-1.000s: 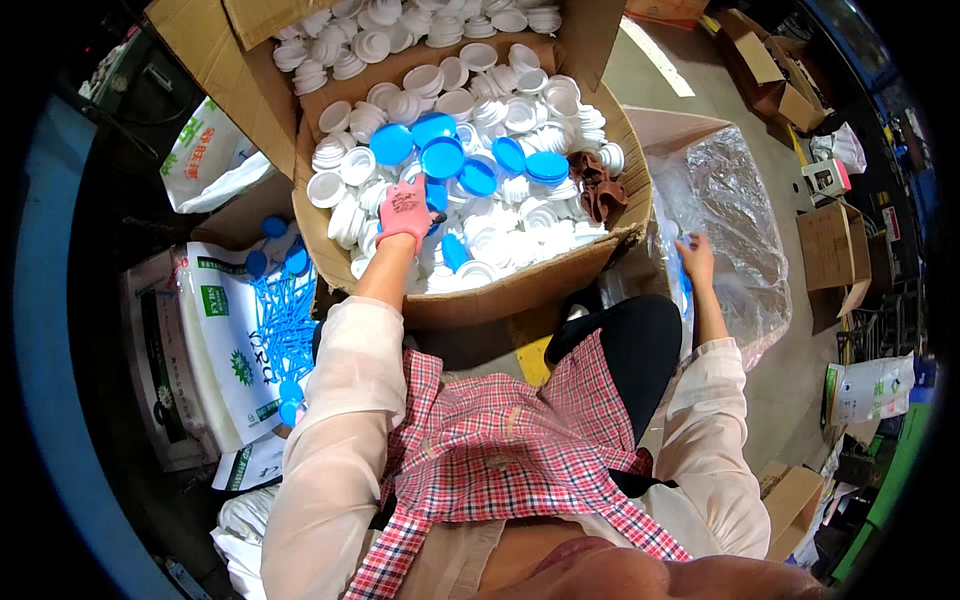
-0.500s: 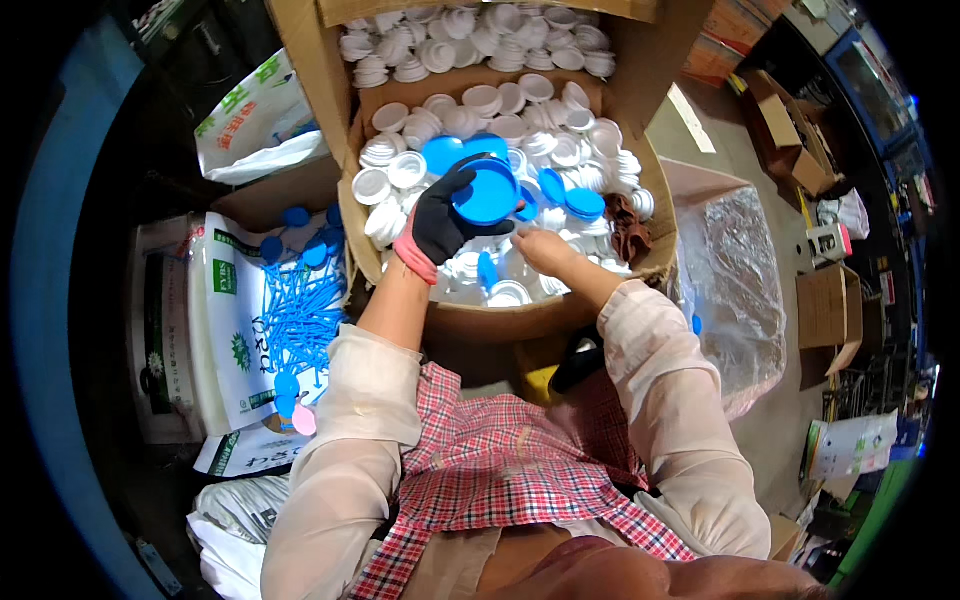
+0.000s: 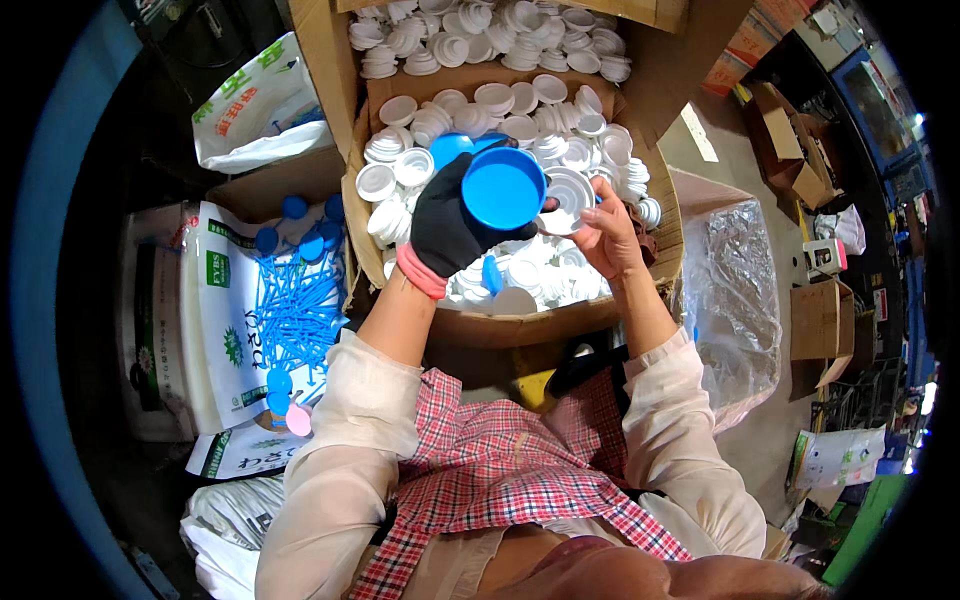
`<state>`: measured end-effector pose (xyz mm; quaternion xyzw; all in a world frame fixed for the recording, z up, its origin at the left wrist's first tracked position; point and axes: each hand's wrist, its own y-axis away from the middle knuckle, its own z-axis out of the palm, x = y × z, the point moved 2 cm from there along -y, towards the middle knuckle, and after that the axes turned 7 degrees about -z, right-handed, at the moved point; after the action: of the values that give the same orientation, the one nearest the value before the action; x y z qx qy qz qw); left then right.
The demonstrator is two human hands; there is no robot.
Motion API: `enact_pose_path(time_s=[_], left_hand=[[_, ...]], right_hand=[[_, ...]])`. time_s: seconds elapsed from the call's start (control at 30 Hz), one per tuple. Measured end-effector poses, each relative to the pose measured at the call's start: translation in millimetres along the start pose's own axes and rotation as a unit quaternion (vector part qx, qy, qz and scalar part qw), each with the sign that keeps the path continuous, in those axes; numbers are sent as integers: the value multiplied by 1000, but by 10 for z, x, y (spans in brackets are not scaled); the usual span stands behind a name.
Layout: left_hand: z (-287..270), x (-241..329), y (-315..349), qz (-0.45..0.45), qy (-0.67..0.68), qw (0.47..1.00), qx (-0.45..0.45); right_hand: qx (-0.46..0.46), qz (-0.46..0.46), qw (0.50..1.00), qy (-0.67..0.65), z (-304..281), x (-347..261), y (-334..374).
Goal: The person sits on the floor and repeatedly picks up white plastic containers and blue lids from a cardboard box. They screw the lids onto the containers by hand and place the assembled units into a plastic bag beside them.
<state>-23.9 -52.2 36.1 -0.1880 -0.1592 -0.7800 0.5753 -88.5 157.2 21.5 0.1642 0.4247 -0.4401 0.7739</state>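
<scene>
My left hand (image 3: pixel 450 228), in a black glove with a pink cuff, grips a round blue cap (image 3: pixel 503 188) with its hollow side up. Close beside it, my bare right hand (image 3: pixel 612 232) pinches a white ringed plastic cap (image 3: pixel 566 200) between thumb and fingers. The two caps nearly meet at their rims. Both hands are over a cardboard box (image 3: pixel 560 325) filled with loose white caps (image 3: pixel 494 98). Behind my left hand another blue cap (image 3: pixel 450 150) lies on the white ones. Parts of the gloved fingers are hidden beneath the cap.
To the left, blue sticks (image 3: pixel 298 312) and round blue pieces lie on a printed plastic sack (image 3: pixel 220 300). A white bag (image 3: pixel 262 105) stands beyond them. A plastic-lined box (image 3: pixel 735 300) is at the right. Farther right are open cartons (image 3: pixel 822 320) on the floor.
My right hand has risen from the near part of the box and now holds a white cap beside the blue one. The left hand has turned slightly and moved a little right.
</scene>
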Motion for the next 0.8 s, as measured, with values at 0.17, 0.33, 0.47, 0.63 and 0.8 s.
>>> enact_pose_path(time_s=[0.17, 0.33, 0.47, 0.63, 0.8], left_hand=[[129, 128, 139, 40, 171, 976, -129], [35, -16, 9, -34, 195, 976, -87], [6, -174, -69, -105, 163, 980, -52], [27, -399, -164, -113, 63, 991, -19], [117, -554, -95, 42, -246, 968, 29]], right_hand=[[39, -34, 998, -25, -13, -155, 36], [33, -39, 998, -35, -12, -308, 163], [40, -58, 995, -74, -56, -364, 202], [9, -138, 989, 44, -13, -437, 266], [-165, -310, 852, 389, 521, -431, 401]])
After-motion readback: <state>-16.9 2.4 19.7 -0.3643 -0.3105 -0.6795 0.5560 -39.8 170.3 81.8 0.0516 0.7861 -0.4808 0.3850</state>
